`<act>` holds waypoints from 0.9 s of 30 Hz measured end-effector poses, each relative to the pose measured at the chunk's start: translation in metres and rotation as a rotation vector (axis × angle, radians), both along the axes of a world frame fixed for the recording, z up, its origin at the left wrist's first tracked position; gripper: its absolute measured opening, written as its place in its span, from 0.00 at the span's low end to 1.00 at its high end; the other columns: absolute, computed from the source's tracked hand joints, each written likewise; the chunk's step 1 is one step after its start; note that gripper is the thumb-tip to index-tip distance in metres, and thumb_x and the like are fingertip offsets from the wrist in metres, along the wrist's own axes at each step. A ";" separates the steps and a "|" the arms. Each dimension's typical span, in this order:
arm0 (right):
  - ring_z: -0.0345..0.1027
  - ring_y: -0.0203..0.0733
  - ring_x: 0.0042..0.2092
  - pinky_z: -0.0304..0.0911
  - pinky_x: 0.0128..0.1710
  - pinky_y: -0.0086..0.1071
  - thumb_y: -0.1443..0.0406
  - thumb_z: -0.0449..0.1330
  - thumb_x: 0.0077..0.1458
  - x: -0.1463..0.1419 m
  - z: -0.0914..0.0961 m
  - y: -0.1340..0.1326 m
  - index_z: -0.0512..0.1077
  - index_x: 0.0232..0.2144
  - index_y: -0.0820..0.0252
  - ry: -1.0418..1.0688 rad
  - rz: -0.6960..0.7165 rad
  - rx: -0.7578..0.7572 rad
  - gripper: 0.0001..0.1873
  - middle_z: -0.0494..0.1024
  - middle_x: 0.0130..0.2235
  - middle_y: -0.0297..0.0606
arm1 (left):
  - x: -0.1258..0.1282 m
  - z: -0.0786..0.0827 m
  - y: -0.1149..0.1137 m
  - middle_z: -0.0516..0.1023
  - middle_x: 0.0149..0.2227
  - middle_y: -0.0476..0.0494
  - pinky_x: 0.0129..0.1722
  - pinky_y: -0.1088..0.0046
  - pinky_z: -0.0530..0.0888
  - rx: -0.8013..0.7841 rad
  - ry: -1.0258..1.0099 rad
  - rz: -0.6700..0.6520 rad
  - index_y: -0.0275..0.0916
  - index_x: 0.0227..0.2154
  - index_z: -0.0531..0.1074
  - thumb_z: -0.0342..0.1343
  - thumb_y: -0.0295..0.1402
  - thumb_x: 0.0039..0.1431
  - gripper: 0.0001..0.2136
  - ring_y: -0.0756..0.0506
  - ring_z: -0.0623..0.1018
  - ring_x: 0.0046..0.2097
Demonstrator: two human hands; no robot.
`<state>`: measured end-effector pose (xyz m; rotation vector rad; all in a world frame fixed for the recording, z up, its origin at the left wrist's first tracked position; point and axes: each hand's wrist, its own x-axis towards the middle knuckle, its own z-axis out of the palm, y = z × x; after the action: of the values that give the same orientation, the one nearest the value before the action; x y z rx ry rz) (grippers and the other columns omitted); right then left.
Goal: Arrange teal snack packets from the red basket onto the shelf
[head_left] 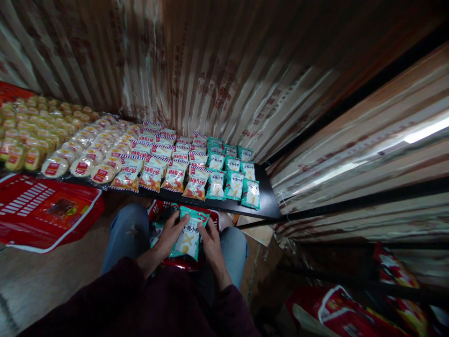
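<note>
Between my knees I hold a teal and white snack bag [188,236] upright, its printed front toward me. My left hand [170,234] grips its left side and my right hand [211,241] its right side, thumbs on the front. Below it is a red basket [213,216] with more teal bags [156,230], partly hidden by my hands. Just ahead, matching teal bags [234,185] stand in rows at the right end of a black shelf [264,199]. Beside them to the left are rows of orange and white snack bags [153,172].
Further left on the shelf sit round wrapped cakes [81,166] and yellow packaged items [33,157]. A red basket [93,208] with an orange package stands on the floor at left. Striped plastic sheeting [217,70] hangs behind the shelf. Red bags [336,309] lie at lower right.
</note>
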<state>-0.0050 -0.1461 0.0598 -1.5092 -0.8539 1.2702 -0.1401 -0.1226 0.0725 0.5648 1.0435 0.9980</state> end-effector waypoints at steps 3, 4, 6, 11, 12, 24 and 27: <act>0.70 0.46 0.46 0.67 0.46 0.36 0.50 0.62 0.48 0.002 -0.006 0.001 0.73 0.46 0.58 -0.033 -0.002 0.029 0.26 0.78 0.45 0.38 | 0.003 -0.007 0.001 0.79 0.36 0.45 0.35 0.71 0.75 0.005 0.046 0.014 0.38 0.39 0.69 0.63 0.50 0.44 0.24 0.43 0.79 0.37; 0.71 0.46 0.46 0.67 0.46 0.36 0.50 0.61 0.49 0.002 -0.008 0.002 0.73 0.46 0.58 -0.037 0.006 0.043 0.26 0.78 0.45 0.38 | 0.004 -0.009 0.001 0.79 0.36 0.45 0.35 0.71 0.75 0.006 0.063 0.026 0.38 0.38 0.69 0.63 0.50 0.44 0.23 0.43 0.79 0.37; 0.71 0.45 0.46 0.66 0.47 0.36 0.50 0.60 0.50 0.002 -0.011 0.003 0.72 0.46 0.57 -0.034 0.020 0.063 0.25 0.78 0.45 0.38 | 0.006 -0.012 0.002 0.79 0.35 0.46 0.35 0.71 0.75 -0.001 0.087 0.051 0.39 0.38 0.69 0.63 0.51 0.44 0.24 0.43 0.79 0.37; 0.71 0.44 0.47 0.66 0.48 0.37 0.50 0.60 0.51 0.002 -0.012 0.004 0.68 0.51 0.56 0.049 0.057 0.071 0.28 0.77 0.45 0.39 | 0.008 -0.015 0.008 0.79 0.34 0.47 0.36 0.71 0.75 0.024 0.120 0.133 0.39 0.38 0.69 0.62 0.52 0.43 0.24 0.44 0.79 0.37; 0.71 0.45 0.47 0.66 0.48 0.37 0.50 0.61 0.50 0.001 -0.012 0.004 0.68 0.51 0.56 0.071 0.069 0.076 0.28 0.77 0.45 0.39 | 0.008 -0.015 0.009 0.79 0.34 0.47 0.36 0.71 0.74 0.036 0.128 0.150 0.39 0.38 0.69 0.62 0.51 0.44 0.24 0.44 0.78 0.37; 0.69 0.50 0.51 0.67 0.49 0.41 0.49 0.62 0.49 -0.003 -0.012 0.002 0.66 0.53 0.59 0.077 0.060 0.008 0.33 0.75 0.51 0.43 | 0.014 -0.010 0.020 0.78 0.38 0.45 0.36 0.72 0.74 0.065 0.094 0.138 0.39 0.41 0.67 0.61 0.49 0.47 0.23 0.44 0.78 0.39; 0.71 0.50 0.48 0.68 0.48 0.41 0.49 0.61 0.50 -0.001 -0.010 0.005 0.67 0.53 0.58 0.058 0.041 0.028 0.32 0.77 0.49 0.42 | 0.016 -0.003 0.022 0.78 0.40 0.43 0.38 0.70 0.74 0.071 0.048 0.088 0.38 0.42 0.67 0.62 0.49 0.46 0.25 0.43 0.78 0.39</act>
<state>-0.0062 -0.1411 0.0495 -1.4324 -0.8654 1.3209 -0.1242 -0.1008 0.0697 0.6073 1.0860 1.1065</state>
